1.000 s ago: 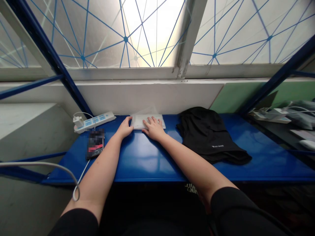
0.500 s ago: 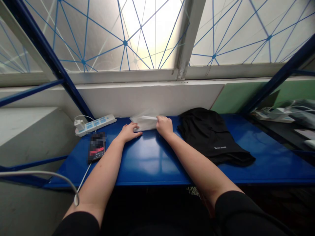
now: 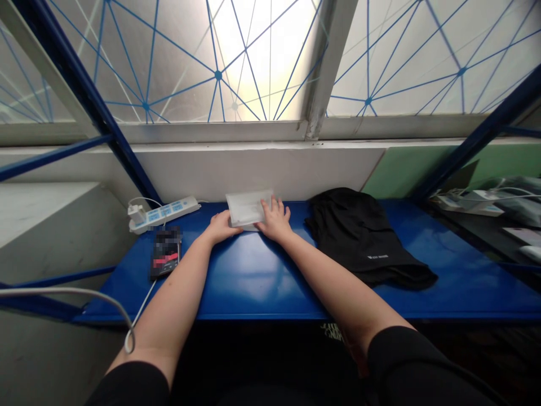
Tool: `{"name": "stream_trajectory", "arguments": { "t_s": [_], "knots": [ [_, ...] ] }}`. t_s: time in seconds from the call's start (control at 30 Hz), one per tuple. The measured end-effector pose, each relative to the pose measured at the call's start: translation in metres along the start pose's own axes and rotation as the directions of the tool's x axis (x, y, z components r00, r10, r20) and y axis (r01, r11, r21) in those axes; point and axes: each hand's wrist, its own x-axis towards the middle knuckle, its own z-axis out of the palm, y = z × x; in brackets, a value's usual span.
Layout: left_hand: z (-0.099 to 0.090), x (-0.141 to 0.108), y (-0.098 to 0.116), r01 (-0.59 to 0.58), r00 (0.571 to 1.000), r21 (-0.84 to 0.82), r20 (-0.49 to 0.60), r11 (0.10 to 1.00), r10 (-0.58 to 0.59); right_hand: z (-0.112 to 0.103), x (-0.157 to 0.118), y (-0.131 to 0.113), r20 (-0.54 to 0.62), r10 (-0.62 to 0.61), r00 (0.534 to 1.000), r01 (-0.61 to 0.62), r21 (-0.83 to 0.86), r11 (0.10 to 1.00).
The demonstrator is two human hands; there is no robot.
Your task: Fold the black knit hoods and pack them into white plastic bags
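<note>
A white, partly see-through plastic bag (image 3: 247, 207), flat and folded to a small rectangle, is at the back of the blue tabletop near the wall. My left hand (image 3: 220, 228) grips its lower left corner, thumb along the near edge and the other fingers partly hidden behind it. On the right side of the bag lies my right hand (image 3: 276, 220), fingers spread and touching its surface, thumb by the lower edge. To the right of this hand lies a folded black garment (image 3: 363, 237) with small pale lettering.
A white power strip (image 3: 169, 213) with a plugged-in charger lies at the back left. In front of it is a phone (image 3: 164, 254) on a cable. A pale cable (image 3: 97, 296) loops over my left forearm. Blue metal posts (image 3: 91, 107) rise at both sides of the blue table (image 3: 245, 282).
The bag's raised flap has come down, and the bag now looks like a flatter rectangle. My right hand has gone from a closed grip on its right edge to spread fingers on it.
</note>
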Motion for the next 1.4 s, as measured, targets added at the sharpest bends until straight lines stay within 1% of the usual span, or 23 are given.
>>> {"name": "stream_trajectory", "arguments": {
  "t_s": [0.07, 0.17, 0.2, 0.27, 0.33, 0.4, 0.53, 0.6, 0.73, 0.8, 0.83, 0.93, 0.97, 1.0, 1.03, 1.07, 1.13, 1.17, 1.2, 1.23, 1.3, 1.33, 1.4],
  "knots": [
    [0.001, 0.001, -0.002, 0.039, 0.999, -0.023, -0.037, 0.999, -0.04, 0.004, 0.004, 0.006, 0.015, 0.068, 0.998, -0.068, 0.047, 0.997],
    [0.004, 0.001, -0.005, 0.106, 0.99, -0.121, -0.084, 0.987, -0.116, 0.008, 0.011, 0.016, -0.027, 0.192, 0.981, -0.186, 0.145, 0.972],
    [0.005, 0.001, -0.006, 0.111, 0.987, -0.15, -0.097, 0.982, -0.127, 0.009, 0.014, 0.019, -0.031, 0.218, 0.975, -0.208, 0.189, 0.96],
    [0.007, 0.001, -0.008, 0.071, 0.987, -0.162, -0.128, 0.984, -0.092, 0.012, 0.018, 0.024, -0.04, 0.222, 0.974, -0.202, 0.283, 0.937],
    [0.009, 0.001, -0.009, 0.003, 0.987, -0.111, -0.158, 0.994, -0.02, 0.013, 0.022, 0.026, -0.068, 0.224, 0.972, -0.183, 0.374, 0.909],
    [0.01, 0.002, -0.011, -0.036, 0.985, -0.043, -0.168, 0.998, 0.028, 0.013, 0.025, 0.027, -0.098, 0.265, 0.959, -0.194, 0.452, 0.87],
    [0.012, 0.002, -0.011, 0.032, 0.986, 0.069, -0.167, 0.997, -0.02, 0.009, 0.027, 0.026, -0.113, 0.334, 0.936, -0.225, 0.538, 0.812],
    [0.012, 0.0, -0.009, 0.045, 0.988, 0.115, -0.154, 0.992, -0.027, 0.008, 0.027, 0.027, -0.106, 0.37, 0.923, -0.259, 0.542, 0.8],
    [0.009, -0.004, -0.002, -0.01, 0.998, 0.213, -0.06, 0.977, 0.023, 0.009, 0.025, 0.029, -0.059, 0.434, 0.899, -0.35, 0.5, 0.792],
    [0.008, -0.004, 0.001, -0.02, 0.999, 0.26, -0.027, 0.965, 0.028, 0.005, 0.022, 0.025, -0.068, 0.407, 0.911, -0.339, 0.437, 0.833],
    [0.008, -0.004, 0.003, -0.016, 0.999, 0.286, -0.024, 0.958, 0.024, 0.001, 0.02, 0.023, -0.095, 0.377, 0.921, -0.314, 0.389, 0.866],
    [0.01, -0.003, 0.008, -0.026, 0.998, 0.357, -0.045, 0.934, 0.045, -0.025, 0.02, 0.026, -0.175, 0.291, 0.941, -0.254, 0.204, 0.945],
    [0.011, -0.002, 0.009, -0.042, 0.997, 0.37, -0.045, 0.928, 0.063, -0.038, 0.022, 0.033, -0.177, 0.292, 0.94, -0.267, 0.15, 0.952],
    [0.011, -0.002, 0.011, -0.064, 0.996, 0.374, -0.032, 0.925, 0.082, -0.052, 0.024, 0.044, -0.15, 0.329, 0.932, -0.314, 0.115, 0.943],
    [0.012, -0.002, 0.012, -0.088, 0.995, 0.367, -0.006, 0.926, 0.097, -0.066, 0.026, 0.06, -0.124, 0.39, 0.913, -0.379, 0.1, 0.92],
    [0.013, -0.001, 0.013, -0.109, 0.994, 0.356, 0.027, 0.928, 0.106, -0.08, 0.028, 0.08, -0.109, 0.465, 0.878, -0.457, 0.094, 0.885],
    [0.014, 0.0, 0.016, -0.132, 0.991, 0.337, 0.076, 0.932, 0.113, -0.1, 0.028, 0.127, -0.124, 0.635, 0.762, -0.633, 0.063, 0.772],
    [0.014, 0.001, 0.017, -0.137, 0.99, 0.336, 0.082, 0.932, 0.116, -0.105, 0.025, 0.151, -0.122, 0.701, 0.703, -0.702, 0.038, 0.711],
    [0.015, 0.002, 0.018, -0.138, 0.99, 0.338, 0.076, 0.931, 0.119, -0.106, 0.021, 0.174, -0.098, 0.755, 0.648, -0.758, 0.011, 0.652],
    [0.016, 0.003, 0.02, -0.138, 0.99, 0.342, 0.067, 0.929, 0.122, -0.104, 0.016, 0.194, -0.047, 0.788, 0.613, -0.79, -0.017, 0.613],
    [0.019, 0.005, 0.026, -0.133, 0.991, 0.353, 0.058, 0.926, 0.12, -0.092, 0.005, 0.221, 0.094, 0.79, 0.606, -0.789, -0.061, 0.612],
    [0.021, 0.005, 0.029, -0.125, 0.992, 0.361, 0.06, 0.924, 0.111, -0.084, 0.001, 0.227, 0.131, 0.789, 0.601, -0.786, -0.084, 0.613],
    [0.025, 0.007, 0.036, -0.097, 0.995, 0.381, 0.063, 0.919, 0.079, -0.068, -0.002, 0.227, 0.159, 0.777, 0.609, -0.771, -0.11, 0.627]
  ]
}}
